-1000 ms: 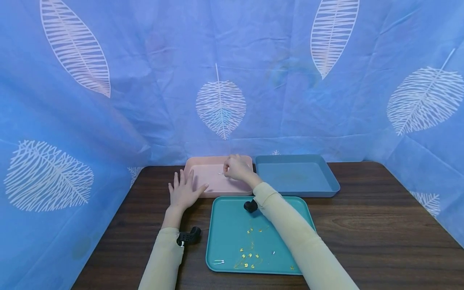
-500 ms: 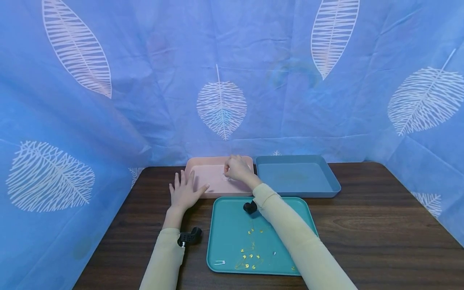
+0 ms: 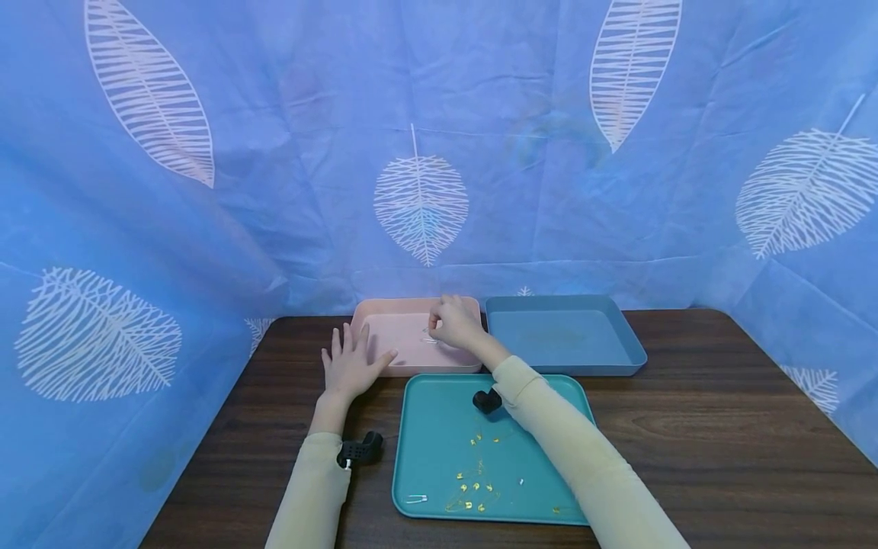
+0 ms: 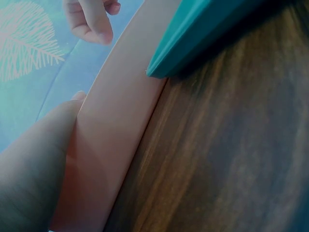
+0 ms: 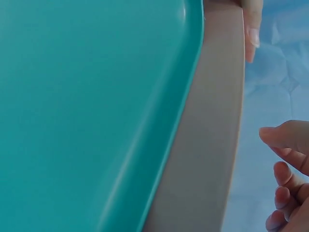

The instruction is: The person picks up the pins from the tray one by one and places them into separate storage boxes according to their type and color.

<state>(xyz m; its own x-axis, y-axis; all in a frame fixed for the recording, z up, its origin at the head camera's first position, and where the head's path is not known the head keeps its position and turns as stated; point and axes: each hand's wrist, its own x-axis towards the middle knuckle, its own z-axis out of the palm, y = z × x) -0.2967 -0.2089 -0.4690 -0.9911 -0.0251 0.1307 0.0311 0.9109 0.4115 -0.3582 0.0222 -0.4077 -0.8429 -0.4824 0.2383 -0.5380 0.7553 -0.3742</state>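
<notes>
You are holding your left hand (image 3: 348,369) spread at the near-left corner of the pink tray (image 3: 401,347). Your right hand (image 3: 456,324) is curling above pale pins (image 3: 430,340) inside; cannot tell whether it is pinching one. Gold pins (image 3: 476,486) are lying on the green tray (image 3: 435,415). Probably light, stiff, slippery: favour gripping clasp ends.

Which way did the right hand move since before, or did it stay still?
Yes, the right hand moved slightly right, towards the blue tray, judged against the pink tray in the head view.
</notes>
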